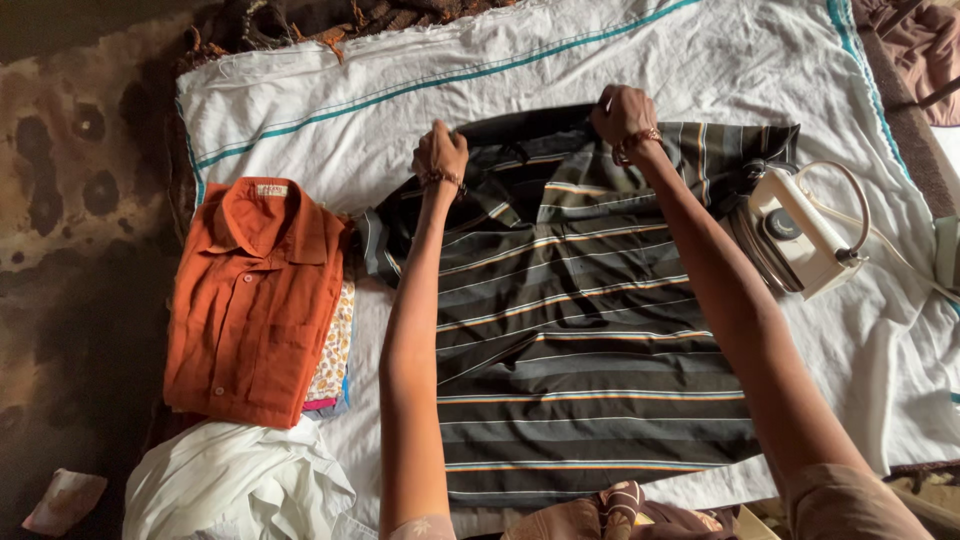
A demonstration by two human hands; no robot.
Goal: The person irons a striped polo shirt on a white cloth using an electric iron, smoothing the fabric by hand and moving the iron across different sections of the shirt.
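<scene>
A dark striped shirt (590,350) with grey, white and orange bands lies spread flat on a white cloth (620,60). Both my arms reach across it to its far edge. My left hand (440,152) is closed on the fabric near the collar at the far left. My right hand (622,112) is closed on the far edge of the shirt a little to the right. Each wrist carries a bracelet.
A folded orange shirt (255,295) tops a small pile of folded clothes at the left. White crumpled fabric (235,485) lies at the near left. A white electric iron (795,235) with its cord rests on its side at the right. Dark patterned floor lies left.
</scene>
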